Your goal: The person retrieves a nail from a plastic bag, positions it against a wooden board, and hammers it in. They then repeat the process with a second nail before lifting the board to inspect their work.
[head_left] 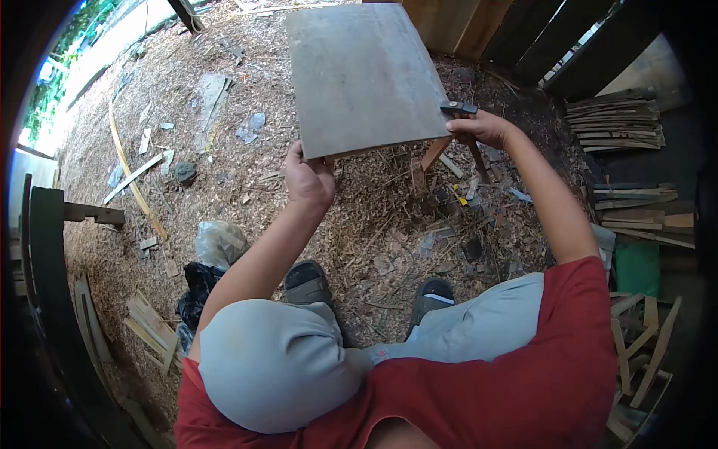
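A flat grey-brown wooden board (366, 78), shaped like a tabletop or stool top, lies in front of me. Its near edge faces my body. My left hand (310, 176) is closed on the near left corner, fingers partly hidden underneath. At the near right corner, my right hand (479, 129) is closed with its thumb against the board's edge. A dark hammer head (458, 109) sticks out above that thumb; its handle is hidden by the hand and board. Below the right corner, a wooden leg (436, 154) shows, and whether it joins the board cannot be told.
Wood shavings and scraps (374, 217) cover the ground. Stacked wood strips (613, 123) lie at right, with slatted wooden frames (639, 352) lower down. A clear plastic bag (219, 243) and a black bag (198, 288) sit at left, near a dark post (48, 247).
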Demonstrator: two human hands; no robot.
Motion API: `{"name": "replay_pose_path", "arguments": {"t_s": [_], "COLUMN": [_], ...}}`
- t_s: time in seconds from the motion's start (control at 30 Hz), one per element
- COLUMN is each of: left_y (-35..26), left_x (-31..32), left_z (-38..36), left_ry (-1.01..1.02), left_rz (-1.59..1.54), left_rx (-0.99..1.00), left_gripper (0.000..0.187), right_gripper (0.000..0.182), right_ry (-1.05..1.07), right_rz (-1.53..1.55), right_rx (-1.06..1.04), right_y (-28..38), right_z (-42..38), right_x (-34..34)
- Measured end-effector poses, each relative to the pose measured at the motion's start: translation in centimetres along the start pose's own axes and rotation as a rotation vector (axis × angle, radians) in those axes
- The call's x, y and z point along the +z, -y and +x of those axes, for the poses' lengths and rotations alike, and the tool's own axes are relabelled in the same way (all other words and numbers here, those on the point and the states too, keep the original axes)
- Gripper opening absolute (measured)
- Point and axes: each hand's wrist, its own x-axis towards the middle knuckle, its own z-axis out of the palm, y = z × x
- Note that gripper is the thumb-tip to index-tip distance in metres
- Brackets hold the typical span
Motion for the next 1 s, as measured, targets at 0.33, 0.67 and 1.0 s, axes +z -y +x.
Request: {"name": "replay_pose_path", "arguments": {"t_s": [0.33,0.67,1.0], "left_y": [-0.6,-0.4,0.5], "left_x": [-4.4,1.1,0.3], "left_z": [0.8,0.0,0.0], "left_ry": [0.400,0.087,0.165], "left_rz": [1.319,0.359,0.409], "left_rx": [0.507,-0.180,-0.106], "left_gripper": [0.035,0.026,0.025], "right_gripper": [0.037,0.079,0.078], "right_ry": [-0.149,-0.386,-0.712], "right_rz": [-0.002,-0.125,-0.514], "right_rx": [0.034,-0.049,-0.290], "right_y": [-1.4,0.1,-1.1], "right_z": [0.2,-1.3,-0.7], "right_x": [0.4,3.4,2.5]}}
